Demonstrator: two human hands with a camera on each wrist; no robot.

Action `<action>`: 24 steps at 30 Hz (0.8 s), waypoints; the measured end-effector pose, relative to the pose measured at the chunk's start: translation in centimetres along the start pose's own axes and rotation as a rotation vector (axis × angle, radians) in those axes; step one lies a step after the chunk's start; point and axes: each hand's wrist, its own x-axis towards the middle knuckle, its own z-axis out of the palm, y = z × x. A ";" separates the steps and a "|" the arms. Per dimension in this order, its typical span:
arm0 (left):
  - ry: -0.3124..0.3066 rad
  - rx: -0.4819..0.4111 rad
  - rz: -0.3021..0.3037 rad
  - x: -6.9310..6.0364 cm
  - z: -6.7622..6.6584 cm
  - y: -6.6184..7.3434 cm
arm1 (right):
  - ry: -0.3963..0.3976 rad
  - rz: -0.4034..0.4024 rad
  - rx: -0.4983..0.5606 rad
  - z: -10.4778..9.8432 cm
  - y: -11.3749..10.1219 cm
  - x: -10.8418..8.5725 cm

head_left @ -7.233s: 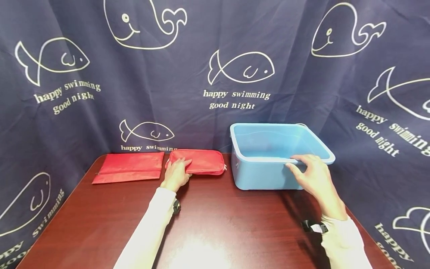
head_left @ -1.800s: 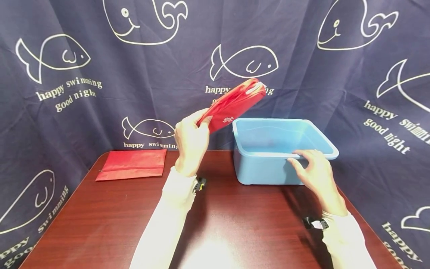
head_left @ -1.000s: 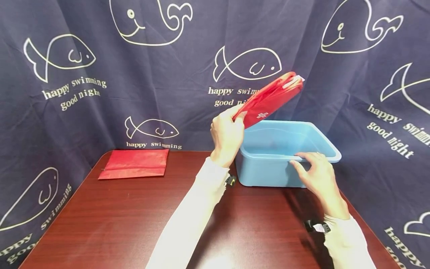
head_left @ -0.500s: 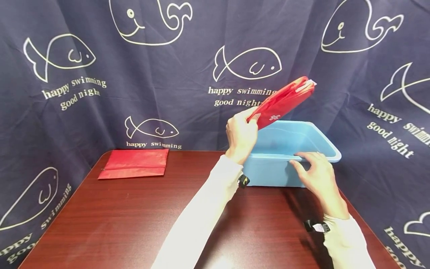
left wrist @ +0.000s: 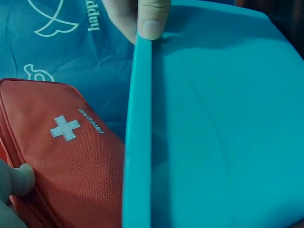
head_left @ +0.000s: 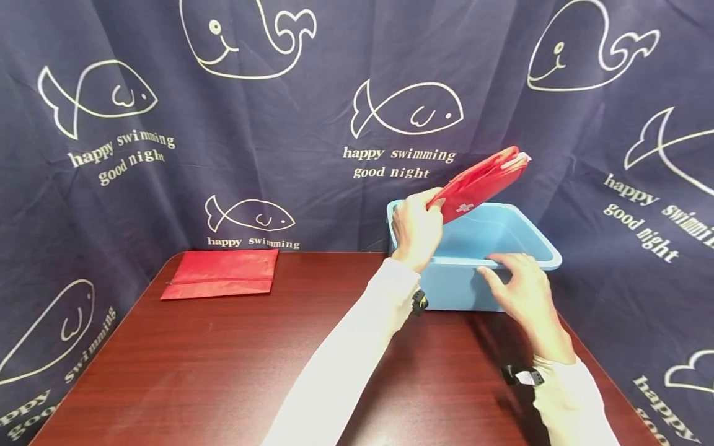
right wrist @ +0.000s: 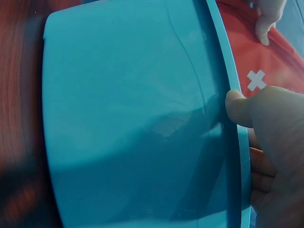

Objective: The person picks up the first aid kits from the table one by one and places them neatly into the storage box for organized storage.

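A red first aid pouch (head_left: 482,186) with a white cross is held at its near left end by my left hand (head_left: 418,229). The pouch slants up to the right, above the blue bin (head_left: 463,285). In the left wrist view, my thumb lies on the pouch (left wrist: 71,156), beyond the bin's rim (left wrist: 137,133). My right hand (head_left: 524,297) grips the front rim of the bin, thumb outside and fingers over the edge. The right wrist view shows that thumb on the rim (right wrist: 228,61), with the bin's front wall (right wrist: 128,95) filling the picture.
A flat red zip pouch (head_left: 223,272) lies at the back left of the brown wooden table (head_left: 223,359). Behind the table hangs a dark blue curtain (head_left: 312,136) printed with fish and whales. The bin stands at the table's back right.
My left hand has picked the first aid pouch up from the table and carried it right, over the bin. In the last half second it has lowered slightly. My right hand stays on the rim.
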 end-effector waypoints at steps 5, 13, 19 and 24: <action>-0.012 0.047 -0.026 0.0 0.6 -0.4 | -0.002 0.002 0.002 0.0 0.0 -0.1; -0.031 0.088 -0.006 0.1 0.8 -0.5 | -0.003 -0.004 -0.003 -0.1 0.0 0.1; -0.053 0.107 -0.016 0.3 1.0 -0.4 | 0.000 -0.006 -0.008 -0.1 0.0 0.1; -0.055 0.115 -0.019 0.5 1.3 -0.4 | 0.001 -0.010 -0.013 -0.1 0.0 -0.1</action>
